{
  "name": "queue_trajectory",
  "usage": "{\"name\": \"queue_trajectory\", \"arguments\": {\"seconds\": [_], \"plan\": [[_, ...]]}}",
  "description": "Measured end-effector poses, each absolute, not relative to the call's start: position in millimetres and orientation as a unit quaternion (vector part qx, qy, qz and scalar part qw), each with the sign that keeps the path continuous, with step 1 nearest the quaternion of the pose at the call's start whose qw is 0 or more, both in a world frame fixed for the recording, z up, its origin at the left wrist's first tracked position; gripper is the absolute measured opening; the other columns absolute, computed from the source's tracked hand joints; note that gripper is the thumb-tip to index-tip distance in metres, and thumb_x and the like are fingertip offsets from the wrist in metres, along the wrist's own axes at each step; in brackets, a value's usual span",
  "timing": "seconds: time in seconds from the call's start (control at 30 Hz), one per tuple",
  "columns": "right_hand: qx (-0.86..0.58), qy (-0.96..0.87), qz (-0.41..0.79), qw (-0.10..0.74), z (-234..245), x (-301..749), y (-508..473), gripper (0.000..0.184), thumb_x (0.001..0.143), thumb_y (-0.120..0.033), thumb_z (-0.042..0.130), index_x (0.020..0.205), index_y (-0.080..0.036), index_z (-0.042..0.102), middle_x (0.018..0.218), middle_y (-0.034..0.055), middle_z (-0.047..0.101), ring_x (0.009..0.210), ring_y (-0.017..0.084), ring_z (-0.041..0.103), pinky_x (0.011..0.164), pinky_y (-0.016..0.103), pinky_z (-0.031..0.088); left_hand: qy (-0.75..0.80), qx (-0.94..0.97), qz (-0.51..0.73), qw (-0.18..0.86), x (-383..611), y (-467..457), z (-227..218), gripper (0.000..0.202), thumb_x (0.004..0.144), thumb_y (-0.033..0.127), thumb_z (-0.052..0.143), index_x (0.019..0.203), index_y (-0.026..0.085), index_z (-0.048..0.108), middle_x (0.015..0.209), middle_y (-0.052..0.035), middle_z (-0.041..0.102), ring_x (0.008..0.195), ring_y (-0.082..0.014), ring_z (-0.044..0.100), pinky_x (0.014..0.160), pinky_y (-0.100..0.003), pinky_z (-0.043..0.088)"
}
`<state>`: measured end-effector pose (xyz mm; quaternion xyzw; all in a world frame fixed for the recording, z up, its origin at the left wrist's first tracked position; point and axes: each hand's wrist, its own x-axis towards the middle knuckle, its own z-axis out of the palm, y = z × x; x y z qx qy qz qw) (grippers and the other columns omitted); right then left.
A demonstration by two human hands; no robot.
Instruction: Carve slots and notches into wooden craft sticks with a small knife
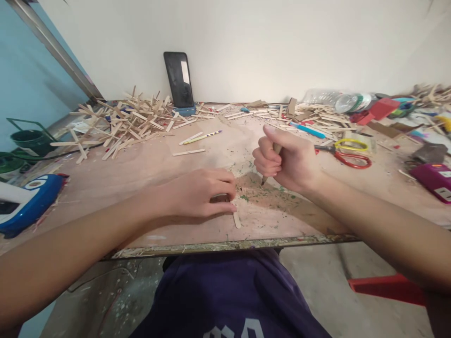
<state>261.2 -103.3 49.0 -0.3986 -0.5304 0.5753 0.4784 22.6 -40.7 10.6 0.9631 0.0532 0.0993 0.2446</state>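
My left hand [200, 193] rests on the table [141, 164], fingers closed around a wooden craft stick [237, 220]. One rounded end of the stick shows below my thumb, and most of the rest is hidden under the fingers. To the right, my right hand [287, 157] is a fist around a slim brownish pointed tool [264, 180]. The tool's dark tip points down, apart from the craft stick; its exact kind does not show. Green and dark crumbs lie on the wood between and below the hands.
A heap of craft sticks [130, 119] fills the back left beside an upright phone [179, 80]. A yellow pencil-like item [202, 137] lies mid-table. Scissors [352, 152], a blue pen-like item [307, 130], plastic bottles [347, 102] and a purple box [435, 180] are at right.
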Motion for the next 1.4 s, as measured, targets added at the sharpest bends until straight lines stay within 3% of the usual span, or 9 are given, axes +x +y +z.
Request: {"name": "queue_trajectory", "arguments": {"seconds": [0.13, 0.33, 0.5, 0.63, 0.73, 0.93, 1.1, 1.23, 1.4], "plan": [[-0.411, -0.539, 0.586, 0.443, 45.2, 261.5, -100.9, 0.071, 0.085, -0.075, 0.074, 0.048, -0.025, 0.038, 0.046, -0.0040, 0.029, 0.043, 0.010, 0.021, 0.045, 0.033, 0.015, 0.028, 0.965, 0.114, 0.235, 22.5, -40.1, 9.8, 0.027, 0.108, 0.043, 0.068, 0.099, 0.019, 0.075, 0.114, -0.0097, 0.078, 0.104, -0.0230, 0.073, 0.094, -0.035, 0.053], [-0.396, -0.539, 0.592, 0.449, 48.8, 258.8, -107.4, 0.076, 0.087, -0.077, 0.072, 0.048, -0.025, 0.032, 0.048, -0.0040, 0.022, 0.045, 0.011, 0.018, 0.047, 0.034, 0.017, -0.010, 0.968, 0.116, 0.224, 21.8, -43.7, 9.4, 0.031, 0.104, 0.048, 0.075, 0.109, 0.018, 0.075, 0.139, -0.0147, 0.076, 0.122, -0.0277, 0.073, 0.106, -0.040, 0.055], [-0.383, -0.526, 0.585, 0.485, 53.6, 244.6, -120.4, 0.075, 0.087, -0.074, 0.070, 0.049, -0.025, 0.029, 0.049, -0.0035, 0.021, 0.045, 0.012, 0.020, 0.048, 0.035, 0.023, 0.007, 0.971, 0.118, 0.210, 21.8, -36.9, 6.6, 0.034, 0.101, 0.050, 0.078, 0.118, 0.021, 0.076, 0.141, -0.0115, 0.075, 0.129, -0.0297, 0.069, 0.114, -0.043, 0.049], [-0.404, -0.524, 0.564, 0.495, 52.3, 232.6, -126.9, 0.076, 0.096, -0.079, 0.058, 0.051, -0.026, 0.029, 0.050, -0.0033, 0.023, 0.044, 0.012, 0.022, 0.046, 0.035, 0.027, 0.025, 0.970, 0.124, 0.207, 20.8, -30.2, 1.9, 0.035, 0.100, 0.056, 0.079, 0.118, 0.026, 0.078, 0.143, -0.0078, 0.074, 0.131, -0.0297, 0.069, 0.116, -0.043, 0.045], [-0.399, -0.512, 0.562, 0.512, 49.7, 229.2, -127.5, 0.075, 0.103, -0.076, 0.053, 0.053, -0.024, 0.030, 0.051, -0.0036, 0.023, 0.045, 0.012, 0.022, 0.046, 0.033, 0.027, 0.017, 0.971, 0.121, 0.206, 21.1, -29.4, 0.4, 0.036, 0.100, 0.054, 0.080, 0.121, 0.025, 0.078, 0.142, -0.0083, 0.074, 0.129, -0.0288, 0.069, 0.115, -0.042, 0.045], [-0.383, -0.494, 0.583, 0.520, 42.9, 231.3, -124.3, 0.071, 0.105, -0.061, 0.062, 0.053, -0.021, 0.035, 0.054, -0.0029, 0.030, 0.046, 0.010, 0.028, 0.048, 0.030, 0.027, 0.000, 0.970, 0.136, 0.199, 22.4, -29.1, 0.2, 0.036, 0.100, 0.052, 0.079, 0.120, 0.021, 0.077, 0.135, -0.0094, 0.075, 0.123, -0.0279, 0.069, 0.111, -0.042, 0.046], [-0.410, -0.501, 0.570, 0.507, 43.5, 230.9, -125.4, 0.063, 0.101, -0.055, 0.069, 0.050, -0.023, 0.050, 0.048, -0.0003, 0.041, 0.044, 0.013, 0.038, 0.045, 0.033, 0.029, 0.025, 0.970, 0.148, 0.189, 19.7, -29.1, 11.7, 0.022, 0.102, 0.043, 0.078, 0.106, 0.022, 0.079, 0.112, -0.0049, 0.076, 0.102, -0.0236, 0.069, 0.093, -0.038, 0.047], [-0.417, -0.491, 0.569, 0.512, 53.0, 230.2, -123.5, 0.068, 0.102, -0.053, 0.068, 0.049, -0.022, 0.038, 0.044, -0.0035, 0.025, 0.039, 0.010, 0.023, 0.043, 0.033, 0.017, 0.078, 0.971, 0.078, 0.213, 21.6, -38.7, 24.8, 0.016, 0.102, 0.034, 0.075, 0.092, 0.022, 0.077, 0.094, -0.0007, 0.072, 0.083, -0.0191, 0.065, 0.076, -0.036, 0.042], [-0.413, -0.451, 0.570, 0.548, 66.8, 223.4, -124.1, 0.061, 0.102, -0.042, 0.061, 0.049, -0.022, 0.039, 0.053, -0.0029, 0.022, 0.048, 0.011, 0.018, 0.049, 0.033, 0.016, 0.119, 0.974, 0.009, 0.190, 26.8, -57.3, 33.0, 0.012, 0.102, 0.020, 0.068, 0.093, 0.019, 0.077, 0.095, -0.0028, 0.073, 0.087, -0.0205, 0.067, 0.078, -0.034, 0.045]]}}
